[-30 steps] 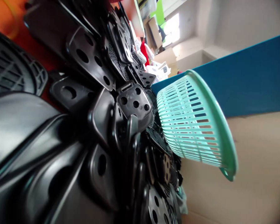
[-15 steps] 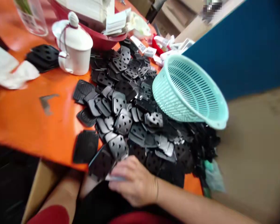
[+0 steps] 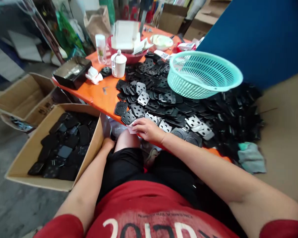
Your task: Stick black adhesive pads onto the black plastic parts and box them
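Note:
My right hand (image 3: 149, 131) is at the table's front edge, its fingers closed on a small pale piece (image 3: 131, 128) that looks like paper or thin plastic. Just beyond it, a heap of black pads with holes (image 3: 151, 104) spreads over the orange table (image 3: 94, 96). A ribbed black pad (image 3: 120, 108) lies at the heap's left edge. My left hand (image 3: 108, 144) is low beside the cardboard box (image 3: 89, 145), near my knee. Its fingers are hidden. Inside the box are several black pads (image 3: 64, 152).
A turquoise basket (image 3: 203, 76) rests on the heap. Behind stand a white lidded cup (image 3: 118, 64), a clear bottle (image 3: 101, 49) and a red basin (image 3: 136, 59). A black tray (image 3: 73, 72) sits at the left corner. A grey-green cloth (image 3: 252, 158) lies at right.
The view has swung left and pulled back, bringing the box, my left hand and my lap into sight. My right hand still holds the pale piece.

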### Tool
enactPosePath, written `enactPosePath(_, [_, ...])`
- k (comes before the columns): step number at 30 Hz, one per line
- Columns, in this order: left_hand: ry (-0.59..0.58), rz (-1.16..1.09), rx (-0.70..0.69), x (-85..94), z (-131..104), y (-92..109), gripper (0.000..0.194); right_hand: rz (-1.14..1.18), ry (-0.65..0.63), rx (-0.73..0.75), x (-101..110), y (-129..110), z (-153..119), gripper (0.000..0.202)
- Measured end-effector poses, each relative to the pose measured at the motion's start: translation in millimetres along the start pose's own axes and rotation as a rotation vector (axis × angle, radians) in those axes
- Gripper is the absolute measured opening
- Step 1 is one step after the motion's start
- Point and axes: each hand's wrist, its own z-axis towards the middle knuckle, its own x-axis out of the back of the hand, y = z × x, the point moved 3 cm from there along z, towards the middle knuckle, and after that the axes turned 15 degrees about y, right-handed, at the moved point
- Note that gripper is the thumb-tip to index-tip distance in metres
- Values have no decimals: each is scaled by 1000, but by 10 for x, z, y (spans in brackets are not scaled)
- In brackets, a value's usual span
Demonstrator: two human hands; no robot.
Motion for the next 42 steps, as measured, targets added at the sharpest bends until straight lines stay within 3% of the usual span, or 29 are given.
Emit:
enactPosePath(3, [56, 43, 9, 300, -295, 28, 31, 41, -4, 10, 89, -119, 67, 23])
enactPosePath(6, [187, 51, -7, 661, -629, 80, 27, 76, 63, -28, 288, -301, 27, 21])
enactPosePath(9, [259, 7, -64, 950, -992, 164, 25, 145, 152, -95, 527, -509, -186, 16])
enactPosePath(11, [231, -56, -130, 1040, -1223, 255, 26, 213, 172, -148, 656, -626, -399, 13])
enactPosePath(13, [132, -186, -173, 1048, -1428, 388, 36, 276, 169, -201, 747, -713, -620, 11])
enactPosePath(17, [-193, -621, -56, 934, -1760, 818, 54, 379, 190, -365, 839, -826, -952, 14])
enactPosePath(21, [-476, -760, -93, 759, -2017, 1391, 52, 664, 189, -633, 798, -920, -1104, 56])
enactPosePath(24, [-488, -780, -101, 606, -2124, 1657, 51, 827, 191, -795, 733, -967, -1175, 49])
enactPosePath(27, [-480, -774, -87, 507, -2189, 1759, 52, 914, 251, -943, 716, -952, -1276, 42])
enactPosePath(31, [-473, -509, -273, 576, -2202, 1744, 49, 922, 264, -945, 829, -918, -1422, 39])
enactPosePath(34, [-255, -44, -478, 709, -2080, 1548, 36, 896, 351, -987, 1029, -821, -1570, 41])
enactPosePath(36, [-35, 353, -528, 788, -1956, 1308, 44, 833, 472, -1014, 1224, -697, -1681, 43])
enactPosePath(38, [120, 688, -486, 840, -1836, 1031, 57, 724, 630, -1039, 1463, -522, -1785, 45])
enactPosePath(40, [153, 822, -475, 858, -1734, 812, 54, 612, 804, -1061, 1733, -296, -1853, 49])
enactPosePath(42, [129, 798, -508, 868, -1627, 714, 39, 530, 958, -1098, 2019, -10, -1861, 54])
